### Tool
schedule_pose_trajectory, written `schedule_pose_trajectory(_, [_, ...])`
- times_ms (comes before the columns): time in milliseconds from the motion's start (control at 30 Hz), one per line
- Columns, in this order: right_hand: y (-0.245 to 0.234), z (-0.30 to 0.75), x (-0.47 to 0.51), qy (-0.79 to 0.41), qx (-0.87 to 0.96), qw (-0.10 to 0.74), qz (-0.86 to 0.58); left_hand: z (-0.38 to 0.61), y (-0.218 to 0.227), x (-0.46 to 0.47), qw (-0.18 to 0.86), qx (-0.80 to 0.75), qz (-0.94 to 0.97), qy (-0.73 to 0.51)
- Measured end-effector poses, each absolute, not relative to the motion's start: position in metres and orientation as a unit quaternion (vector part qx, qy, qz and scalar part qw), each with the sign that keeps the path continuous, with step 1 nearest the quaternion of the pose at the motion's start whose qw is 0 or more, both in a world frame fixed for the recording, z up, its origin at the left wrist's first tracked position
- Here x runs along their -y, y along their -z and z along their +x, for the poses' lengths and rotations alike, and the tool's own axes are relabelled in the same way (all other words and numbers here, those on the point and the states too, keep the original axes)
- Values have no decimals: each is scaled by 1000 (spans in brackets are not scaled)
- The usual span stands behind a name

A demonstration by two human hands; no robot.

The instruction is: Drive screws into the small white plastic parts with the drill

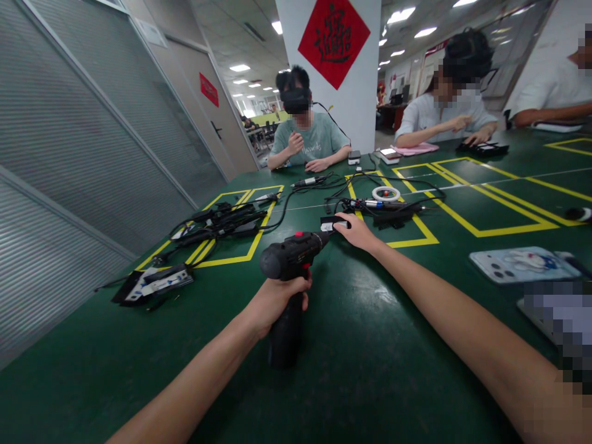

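A black cordless drill (296, 254) with red buttons is gripped by its handle in my left hand (283, 301), its chuck pointing forward and to the right. My right hand (357, 232) pinches a small flat black piece with a white label (327, 226), just above the green table. The drill's tip comes right up to this piece; whether they touch I cannot tell. Behind my right hand lie a soldering-iron-like tool with a blue band (372, 204) and black cables.
Yellow tape (509, 233) marks rectangles on the green table (351, 370). Bundled black power cords (226, 222) and a labelled black package (155, 285) lie left. A white ring (386, 194) is further back; a phone (522, 264) lies right. Several people sit across the table.
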State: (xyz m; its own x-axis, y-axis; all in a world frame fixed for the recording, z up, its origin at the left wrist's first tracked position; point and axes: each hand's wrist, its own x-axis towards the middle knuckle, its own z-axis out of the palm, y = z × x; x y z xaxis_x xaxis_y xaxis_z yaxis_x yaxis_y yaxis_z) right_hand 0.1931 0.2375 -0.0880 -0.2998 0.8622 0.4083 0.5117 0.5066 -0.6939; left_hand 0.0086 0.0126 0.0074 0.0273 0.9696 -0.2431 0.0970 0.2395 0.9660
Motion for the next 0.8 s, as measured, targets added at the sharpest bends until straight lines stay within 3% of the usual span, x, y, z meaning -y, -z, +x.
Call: schedule_pose_trajectory(800, [88, 194, -237, -227, 773, 393, -442, 7, -4, -12, 547, -565, 470, -401])
